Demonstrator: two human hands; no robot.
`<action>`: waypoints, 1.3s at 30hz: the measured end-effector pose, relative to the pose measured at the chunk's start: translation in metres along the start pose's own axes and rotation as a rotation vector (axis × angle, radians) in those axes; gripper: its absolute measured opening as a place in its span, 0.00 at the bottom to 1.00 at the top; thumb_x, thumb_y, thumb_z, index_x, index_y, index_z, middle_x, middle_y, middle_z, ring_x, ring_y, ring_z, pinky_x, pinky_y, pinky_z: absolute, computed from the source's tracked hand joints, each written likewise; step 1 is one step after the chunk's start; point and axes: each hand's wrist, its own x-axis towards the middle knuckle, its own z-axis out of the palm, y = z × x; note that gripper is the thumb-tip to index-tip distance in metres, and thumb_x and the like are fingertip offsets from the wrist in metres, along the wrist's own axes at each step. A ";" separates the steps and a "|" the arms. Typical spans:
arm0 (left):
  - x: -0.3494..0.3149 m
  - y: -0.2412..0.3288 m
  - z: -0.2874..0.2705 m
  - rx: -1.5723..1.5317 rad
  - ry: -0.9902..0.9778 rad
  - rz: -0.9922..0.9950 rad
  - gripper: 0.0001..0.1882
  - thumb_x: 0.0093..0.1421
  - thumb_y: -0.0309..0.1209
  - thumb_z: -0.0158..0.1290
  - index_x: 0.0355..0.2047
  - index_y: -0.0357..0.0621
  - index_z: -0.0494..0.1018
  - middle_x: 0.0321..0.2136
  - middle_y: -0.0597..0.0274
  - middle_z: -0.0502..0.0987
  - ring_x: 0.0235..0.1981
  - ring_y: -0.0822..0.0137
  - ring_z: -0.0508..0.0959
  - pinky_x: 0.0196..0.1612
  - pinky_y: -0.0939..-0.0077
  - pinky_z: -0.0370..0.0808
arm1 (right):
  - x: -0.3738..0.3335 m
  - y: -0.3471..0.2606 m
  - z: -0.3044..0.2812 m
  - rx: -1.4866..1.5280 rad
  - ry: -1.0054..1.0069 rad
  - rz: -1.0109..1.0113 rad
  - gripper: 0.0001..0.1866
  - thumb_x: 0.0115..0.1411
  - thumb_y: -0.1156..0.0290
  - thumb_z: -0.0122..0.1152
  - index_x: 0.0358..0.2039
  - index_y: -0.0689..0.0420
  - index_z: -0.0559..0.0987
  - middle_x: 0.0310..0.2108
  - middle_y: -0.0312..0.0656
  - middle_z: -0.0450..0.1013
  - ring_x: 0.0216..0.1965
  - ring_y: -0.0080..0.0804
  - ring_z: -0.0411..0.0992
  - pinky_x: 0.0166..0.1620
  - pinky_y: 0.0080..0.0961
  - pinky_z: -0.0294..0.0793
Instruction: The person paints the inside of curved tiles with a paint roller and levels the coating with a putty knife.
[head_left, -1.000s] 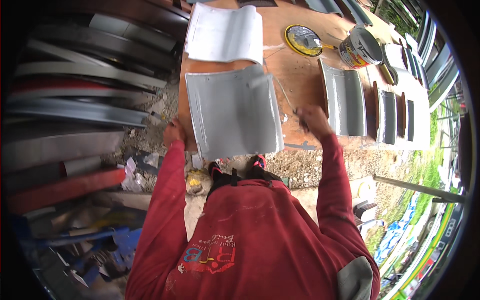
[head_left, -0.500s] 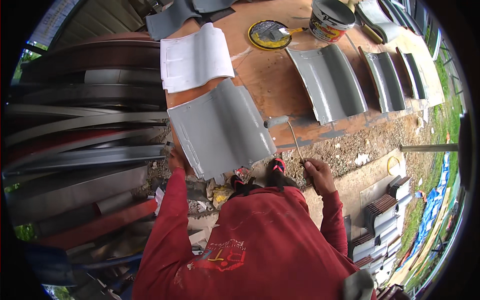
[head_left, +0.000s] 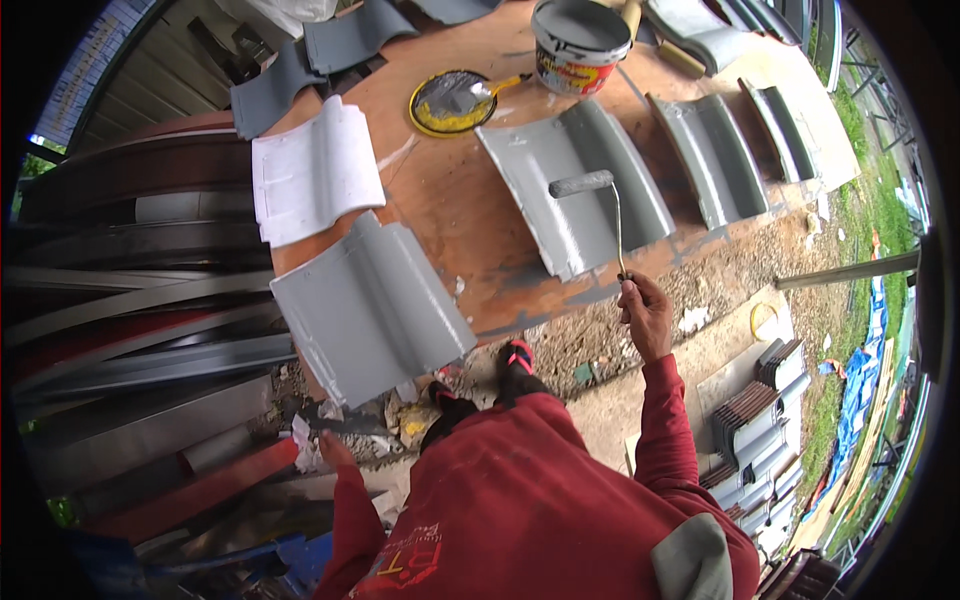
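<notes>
My right hand (head_left: pixel 648 316) is closed round the handle of a small paint roller (head_left: pixel 582 184). Its grey-coated sleeve lies over a glossy grey roof tile (head_left: pixel 545 200) in the middle of the table. My left hand (head_left: pixel 338 452) is low at the left, apart from the nearest tile, with nothing seen in it and its fingers stretched out, partly unclear. That tile, a grey-coated roof tile (head_left: pixel 365 310), rests at the table's near left corner. Behind it sits a white roof tile (head_left: pixel 315 175).
On the wooden table (head_left: pixel 440 200) are a paint bucket (head_left: pixel 580 50), its lid (head_left: pixel 440 112) with a brush (head_left: pixel 480 95), and more grey tiles (head_left: pixel 710 160) at the right. Long metal profiles (head_left: pixel 150 245) crowd the left side. Stacked tiles (head_left: pixel 755 420) stand on the ground at the right.
The roller has moved from the near left tile to the middle grey tile, right hand going forward. My left hand has come away from the near tile's left edge, downward. The view has shifted right.
</notes>
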 end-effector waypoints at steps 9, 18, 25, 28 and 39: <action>-0.097 -0.023 -0.015 0.368 -0.252 -0.031 0.26 0.73 0.47 0.40 0.49 0.34 0.75 0.37 0.42 0.80 0.42 0.48 0.80 0.48 0.53 0.73 | 0.199 -0.093 -0.053 -0.157 0.180 -0.244 0.15 0.67 0.70 0.59 0.50 0.63 0.82 0.24 0.35 0.74 0.20 0.18 0.67 0.23 0.23 0.64; -0.149 -0.017 -0.006 -0.127 -0.264 -0.334 0.16 0.72 0.41 0.46 0.43 0.41 0.76 0.28 0.60 0.80 0.25 0.69 0.78 0.29 0.69 0.76 | 0.150 -0.122 0.049 0.508 -0.137 -0.118 0.18 0.71 0.68 0.57 0.58 0.63 0.74 0.30 0.37 0.75 0.25 0.20 0.73 0.29 0.20 0.76; -0.147 -0.024 -0.012 -0.034 -0.358 -0.373 0.17 0.71 0.40 0.44 0.42 0.39 0.75 0.30 0.55 0.82 0.28 0.65 0.82 0.31 0.69 0.79 | 0.101 -0.077 0.238 0.339 -0.299 -0.077 0.17 0.69 0.73 0.56 0.55 0.66 0.77 0.24 0.33 0.71 0.22 0.17 0.70 0.25 0.20 0.74; -0.136 -0.011 -0.012 -0.143 -0.285 -0.373 0.17 0.71 0.41 0.44 0.40 0.38 0.75 0.31 0.54 0.82 0.29 0.64 0.82 0.32 0.69 0.79 | 0.108 -0.042 0.284 0.144 -0.214 -0.032 0.17 0.63 0.72 0.62 0.51 0.63 0.80 0.28 0.46 0.79 0.25 0.32 0.79 0.31 0.32 0.78; -0.092 0.026 -0.014 -0.725 -0.304 -0.614 0.24 0.74 0.46 0.43 0.62 0.45 0.68 0.53 0.51 0.77 0.46 0.59 0.79 0.51 0.64 0.78 | 0.142 0.031 0.312 -0.594 0.109 -0.300 0.20 0.63 0.61 0.61 0.50 0.61 0.81 0.42 0.57 0.80 0.47 0.58 0.78 0.50 0.45 0.76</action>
